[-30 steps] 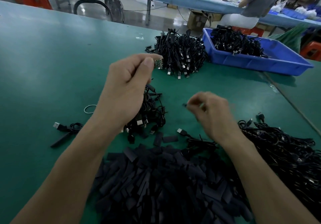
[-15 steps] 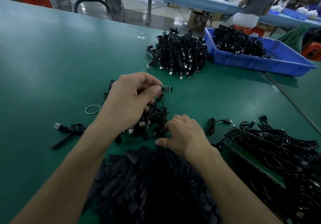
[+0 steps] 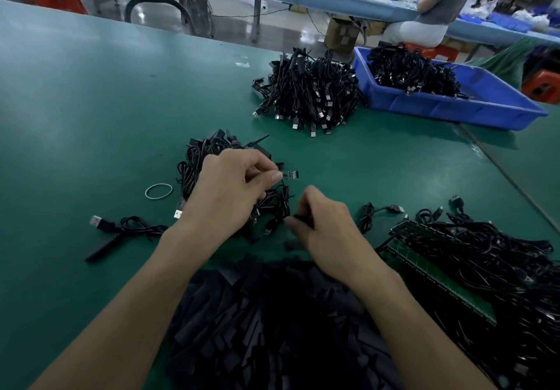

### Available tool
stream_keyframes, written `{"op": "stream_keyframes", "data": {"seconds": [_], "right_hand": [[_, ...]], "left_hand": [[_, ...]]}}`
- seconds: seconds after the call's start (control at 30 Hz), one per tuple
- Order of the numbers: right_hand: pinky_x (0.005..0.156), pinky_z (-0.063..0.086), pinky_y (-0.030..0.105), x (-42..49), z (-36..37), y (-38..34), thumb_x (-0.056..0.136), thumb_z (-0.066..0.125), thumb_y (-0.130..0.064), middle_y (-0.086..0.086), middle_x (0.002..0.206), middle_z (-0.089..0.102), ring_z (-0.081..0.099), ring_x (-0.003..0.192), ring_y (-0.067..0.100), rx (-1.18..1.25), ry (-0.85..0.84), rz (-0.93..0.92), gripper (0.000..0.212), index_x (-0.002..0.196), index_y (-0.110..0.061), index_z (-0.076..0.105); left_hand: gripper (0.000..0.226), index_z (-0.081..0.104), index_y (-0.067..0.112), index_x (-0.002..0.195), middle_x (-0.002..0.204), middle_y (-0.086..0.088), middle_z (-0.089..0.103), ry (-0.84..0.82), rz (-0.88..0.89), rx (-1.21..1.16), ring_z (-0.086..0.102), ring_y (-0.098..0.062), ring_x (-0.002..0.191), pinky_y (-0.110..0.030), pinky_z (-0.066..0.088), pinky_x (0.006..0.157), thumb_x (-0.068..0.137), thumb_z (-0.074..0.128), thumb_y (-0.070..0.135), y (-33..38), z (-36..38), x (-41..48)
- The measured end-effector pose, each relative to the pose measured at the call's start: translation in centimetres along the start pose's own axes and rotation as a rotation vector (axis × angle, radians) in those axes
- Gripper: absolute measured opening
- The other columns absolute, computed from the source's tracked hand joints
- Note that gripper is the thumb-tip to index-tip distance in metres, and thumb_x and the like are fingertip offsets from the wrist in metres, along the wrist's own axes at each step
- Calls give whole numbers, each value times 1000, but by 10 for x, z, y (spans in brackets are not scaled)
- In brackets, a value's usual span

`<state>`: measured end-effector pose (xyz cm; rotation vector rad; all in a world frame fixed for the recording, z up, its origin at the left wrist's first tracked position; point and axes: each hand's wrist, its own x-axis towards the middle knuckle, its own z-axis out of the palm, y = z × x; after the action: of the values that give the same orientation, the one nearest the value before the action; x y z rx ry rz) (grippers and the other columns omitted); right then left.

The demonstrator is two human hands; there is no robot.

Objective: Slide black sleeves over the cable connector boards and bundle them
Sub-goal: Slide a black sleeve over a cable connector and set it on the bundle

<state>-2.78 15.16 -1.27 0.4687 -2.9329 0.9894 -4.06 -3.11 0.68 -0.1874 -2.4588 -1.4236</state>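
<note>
The left hand (image 3: 230, 195), held high a second ago, has been lowered over the cable bundle (image 3: 206, 153) beneath it; the connector board (image 3: 290, 174) pinched at its fingertips has been turned to point toward the right hand (image 3: 327, 232); that hand, raised a second ago and then set down on the sleeve pile (image 3: 272, 314) nearest the person, has been lifted off the pile; a black sleeve (image 3: 301, 218) is now pinched in it and has been brought just below the board, apart from it.
</note>
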Motion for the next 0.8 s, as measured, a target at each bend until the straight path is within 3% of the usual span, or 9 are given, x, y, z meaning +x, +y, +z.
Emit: {"op": "stream_keyframes", "data": {"seconds": [0.1, 0.23, 0.33, 0.43, 0.53, 0.63, 0.8], "right_hand": [[57, 41, 24, 1, -10, 3, 96, 64, -29, -9, 78, 53, 50, 63, 5, 40, 96, 25, 29, 84, -32, 38], [61, 41, 4, 3, -20, 7, 98, 61, -24, -8, 82, 57, 54, 70, -11, 167, 148, 67, 19, 113, -31, 52], [58, 45, 10, 4, -25, 8, 98, 61, -21, -11, 77, 65, 59, 65, -5, 237, 182, 86, 12, 106, -27, 67], [61, 53, 19, 1, -26, 8, 95, 65, -20, -9, 77, 72, 63, 63, 3, 372, 203, 99, 11, 90, -29, 67], [59, 49, 15, -2, -26, 7, 94, 67, -14, -12, 75, 72, 66, 62, 7, 513, 241, 87, 13, 95, -27, 71], [61, 48, 14, -5, -25, 9, 94, 68, -12, -8, 76, 73, 66, 64, 8, 596, 290, 77, 19, 102, -27, 72], [65, 51, 16, -8, -25, 11, 86, 75, -19, -4, 78, 75, 69, 70, 7, 624, 299, 90, 19, 102, -28, 72]], "left_hand": [[7, 77, 28, 87, 65, 13, 70, -11, -11, 24, 67, -1, 60, -26, 59, 65, 93, 72, 28, -2, 4, -1], [9, 77, 26, 89, 65, 12, 70, -28, -29, 29, 67, -2, 59, -23, 59, 61, 94, 70, 26, -3, 5, -1], [11, 77, 22, 99, 66, 9, 70, -43, -28, 71, 66, -4, 60, -22, 58, 62, 97, 67, 20, -4, 7, -1], [15, 76, 16, 104, 75, 6, 72, -54, -26, 71, 67, -5, 69, -26, 59, 67, 99, 62, 16, -3, 8, -1], [16, 76, 17, 101, 74, 7, 72, -64, -12, 83, 67, -11, 67, -35, 60, 70, 100, 60, 19, 0, 8, -2], [16, 76, 17, 99, 71, 13, 69, -85, -2, 87, 66, -9, 64, -27, 58, 63, 98, 60, 19, 3, 9, -3], [15, 75, 21, 104, 80, 15, 70, -122, 1, 31, 66, 2, 72, -21, 59, 66, 98, 62, 22, 4, 13, -6]]}}
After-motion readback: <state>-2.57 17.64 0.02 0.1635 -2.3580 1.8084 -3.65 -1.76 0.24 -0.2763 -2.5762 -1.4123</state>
